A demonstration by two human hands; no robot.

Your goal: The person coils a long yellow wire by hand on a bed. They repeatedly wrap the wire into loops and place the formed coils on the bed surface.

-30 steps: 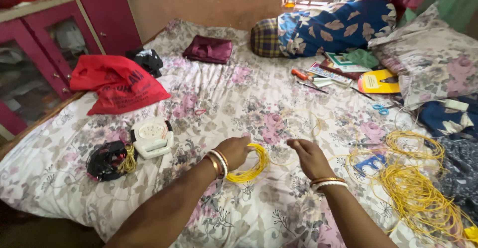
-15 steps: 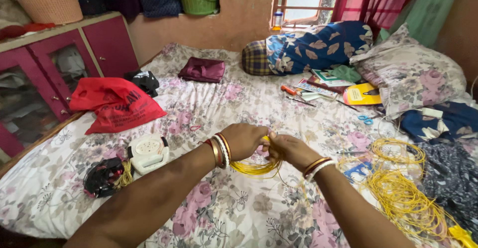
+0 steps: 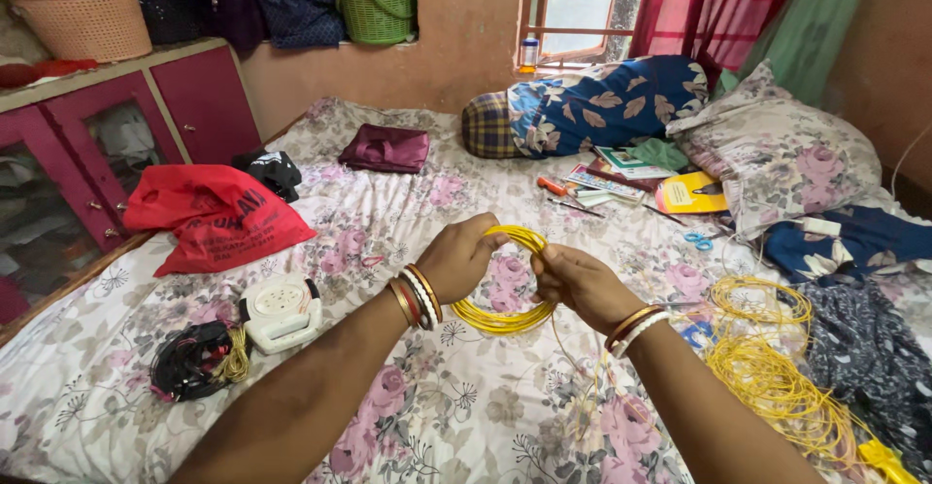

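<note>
Two bare hands hold one small coil of thin yellow wire (image 3: 505, 280) up above the flowered bed sheet (image 3: 456, 416); the left hand (image 3: 464, 256) has its fingers curled shut over the coil's upper left rim, and the right hand (image 3: 575, 282) pinches the right rim between thumb and bent fingers; a loose yellow strand trails down from below the right fingers toward the sheet. Judging by this, the step in hand is winding the wire into a ring, and the next turn seems to call for feeding that strand round while the left fingers keep the loops together. The coil stands nearly upright, its open face toward the camera, its long axis running across from one set of fingers to the other. Right of the right fingers lies a loose heap of yellow wire (image 3: 777, 387); left of the left fingers sit a white round socket board (image 3: 280, 309) and a black cable bundle (image 3: 194, 358); beyond the fingertips lie a red plastic bag (image 3: 214, 214) and a maroon pouch (image 3: 386, 148).
</note>
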